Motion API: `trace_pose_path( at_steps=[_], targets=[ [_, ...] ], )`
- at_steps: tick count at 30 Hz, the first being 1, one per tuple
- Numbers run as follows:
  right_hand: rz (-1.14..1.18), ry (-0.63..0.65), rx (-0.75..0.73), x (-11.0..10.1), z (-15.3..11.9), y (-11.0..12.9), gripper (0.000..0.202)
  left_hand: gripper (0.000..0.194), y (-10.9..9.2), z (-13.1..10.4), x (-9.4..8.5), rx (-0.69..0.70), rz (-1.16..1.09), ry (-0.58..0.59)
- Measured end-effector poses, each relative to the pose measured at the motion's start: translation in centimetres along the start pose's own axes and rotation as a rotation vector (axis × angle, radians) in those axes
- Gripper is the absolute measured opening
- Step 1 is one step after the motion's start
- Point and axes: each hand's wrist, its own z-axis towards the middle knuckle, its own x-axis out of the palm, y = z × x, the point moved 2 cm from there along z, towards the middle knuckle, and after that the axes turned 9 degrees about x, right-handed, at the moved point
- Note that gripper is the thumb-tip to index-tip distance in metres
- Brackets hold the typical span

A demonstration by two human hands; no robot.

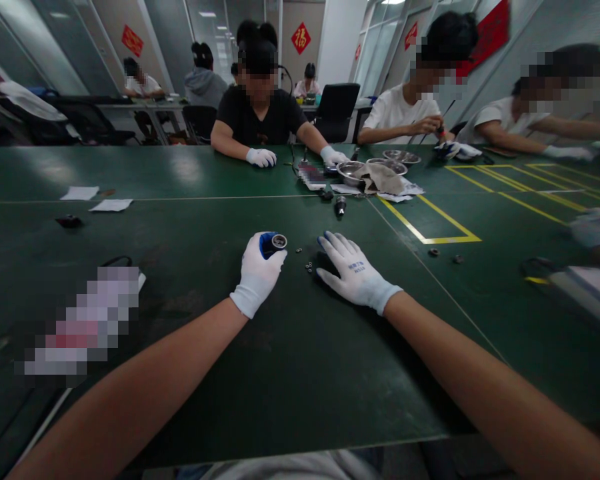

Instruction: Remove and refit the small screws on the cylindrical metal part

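My left hand [257, 270], in a white glove with blue on the palm side, is closed around a short dark cylindrical part [279, 242]. The part's round end, with a pale metal rim, faces up towards me; the fingers hide most of its body. To the right, my gloved right hand [353, 272] is open, palm down at the table, fingers stretched and holding nothing. Between the hands lie several tiny metal pieces that look like nuts [309, 267], close to my right thumb and fingers. One more small metal piece [299, 251] is slightly farther off.
Beyond my hands, a dark and silver cylindrical part [340, 206] is on the green table [270, 387]. Steel bowls [350, 175] and a cloth [381, 179] are farther back. Two dark rings [433, 253] lie right. A blurred-out object [87, 320] lies left. Co-workers sit opposite and right.
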Motion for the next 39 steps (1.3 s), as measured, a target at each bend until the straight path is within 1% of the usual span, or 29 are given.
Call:
trace_pose_path(
  at_steps=[2,3,5,6,7,9,12,14,16,18,19,21,23,24,26,29,31,33,36,39],
  targets=[
    [-0.037,0.081,-0.066,0.3,0.2,0.3,0.083,0.029,0.0,0.0,0.0,-0.001,0.000,0.001],
    [-0.056,0.109,-0.071,0.3,0.2,0.2,0.084,0.029,0.0,0.0,0.1,-0.003,-0.004,0.001],
    [-0.097,0.132,-0.028,0.2,0.0,-0.7,0.086,0.030,0.1,0.0,0.1,-0.007,-0.013,-0.008],
    [-0.119,0.131,0.014,0.1,-0.3,-1.7,0.088,0.030,0.2,0.1,0.1,-0.009,-0.017,-0.013],
    [-0.143,0.125,0.064,-0.2,-0.7,-2.9,0.088,0.031,0.3,0.1,0.2,-0.010,-0.020,-0.016],
    [-0.190,0.108,0.180,-0.8,-1.5,-6.4,0.089,0.031,0.5,0.1,0.2,-0.007,-0.022,-0.012],
    [-0.251,0.048,0.334,-2.0,-2.8,-12.7,0.093,0.030,0.6,0.1,0.1,0.011,-0.021,-0.004],
    [-0.280,0.007,0.408,-2.9,-3.5,-16.5,0.095,0.030,0.8,0.1,0.0,0.024,-0.017,-0.006],
    [-0.299,-0.035,0.462,-3.7,-3.9,-19.1,0.092,0.030,1.0,0.0,-0.1,0.031,-0.013,-0.006],
    [-0.309,-0.064,0.506,-4.4,-4.2,-20.0,0.087,0.030,1.4,0.2,0.0,0.037,-0.007,-0.004],
    [-0.319,-0.090,0.509,-4.7,-4.2,-19.8,0.083,0.030,1.7,0.4,0.1,0.044,0.000,-0.007],
    [-0.350,-0.180,0.471,-5.2,-4.1,-18.5,0.075,0.030,2.2,1.2,0.1,0.066,0.040,-0.024],
    [-0.376,-0.289,0.393,-5.5,-3.6,-16.2,0.070,0.029,2.6,2.6,0.1,0.101,0.143,-0.046],
    [-0.371,-0.323,0.354,-5.3,-3.1,-14.8,0.068,0.029,2.9,3.6,0.0,0.123,0.226,-0.053],
    [-0.303,-0.332,0.304,-4.6,-1.5,-11.8,0.065,0.033,3.3,5.7,-0.2,0.163,0.389,-0.046],
    [-0.124,-0.277,0.304,-2.5,2.6,-6.9,0.060,0.037,4.1,9.1,-0.5,0.153,0.603,0.009],
    [-0.029,-0.223,0.336,-1.0,6.1,-3.9,0.062,0.042,4.8,11.1,-0.6,0.116,0.729,0.048],
    [0.033,-0.196,0.362,0.2,9.7,-1.3,0.066,0.046,5.5,12.9,-0.4,0.100,0.819,0.085],
    [0.130,-0.166,0.389,1.5,14.6,1.4,0.073,0.048,6.4,15.2,0.4,0.110,0.904,0.146],
    [0.215,-0.155,0.415,2.2,18.1,2.7,0.076,0.050,7.3,17.2,1.6,0.146,0.957,0.202]
  ],
)
